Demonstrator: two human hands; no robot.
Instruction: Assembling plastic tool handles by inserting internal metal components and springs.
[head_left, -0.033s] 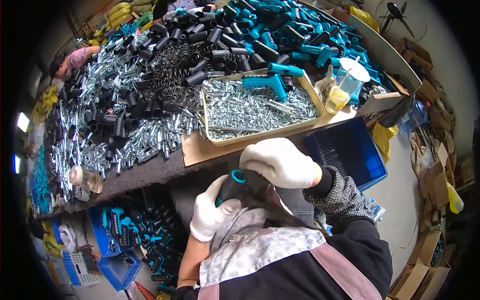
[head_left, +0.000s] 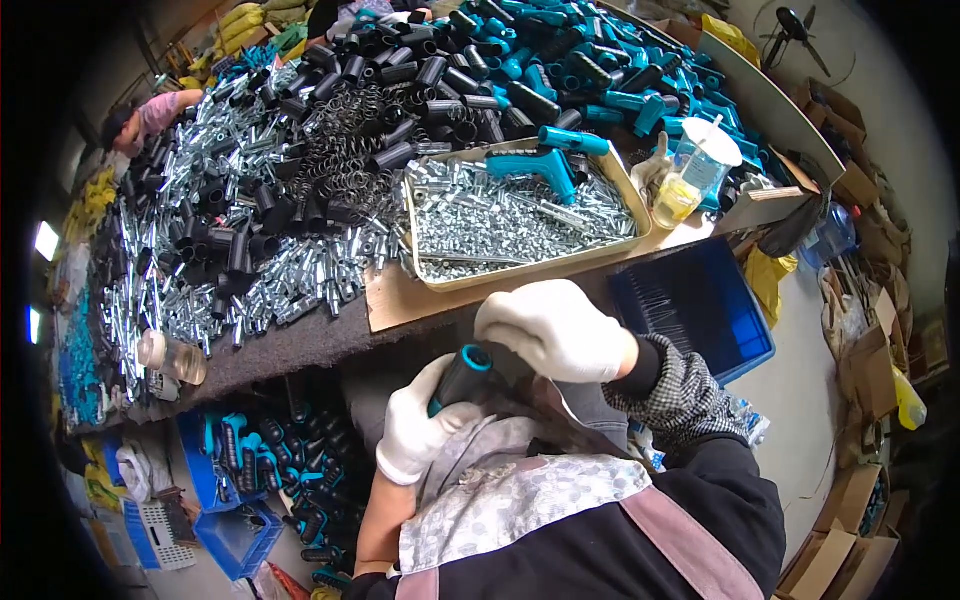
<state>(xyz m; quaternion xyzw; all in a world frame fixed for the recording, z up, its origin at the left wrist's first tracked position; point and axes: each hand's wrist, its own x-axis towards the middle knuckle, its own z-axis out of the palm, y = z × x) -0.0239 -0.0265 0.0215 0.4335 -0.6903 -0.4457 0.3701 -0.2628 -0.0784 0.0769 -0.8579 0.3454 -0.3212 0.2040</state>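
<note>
My left hand (head_left: pixel 417 422), in a white glove, is wrapped round a black tool handle (head_left: pixel 462 382) with a teal ring at its open upper end. The handle tilts up and away from me, above my lap. Just right of that end is my right hand (head_left: pixel 556 330), also white-gloved, with its fingers curled together. What those fingers hold, if anything, is hidden from view. Beyond both hands, a shallow cream tray (head_left: pixel 530 272) on the table holds small metal parts. A teal pistol-shaped housing (head_left: pixel 540 168) lies on top of them.
Heaped on the table are metal tubes (head_left: pixel 300 280), springs (head_left: pixel 345 150), black sleeves (head_left: pixel 395 157) and teal housings (head_left: pixel 620 100). A lidded drink cup (head_left: pixel 692 175) stands right of the tray. Below are a blue bin (head_left: pixel 735 300) and finished-looking handles (head_left: pixel 300 455). Another person (head_left: pixel 150 120) sits far left.
My right hand has shifted slightly left and down, nearer the handle's open end. The handle and my left hand have moved only a little.
</note>
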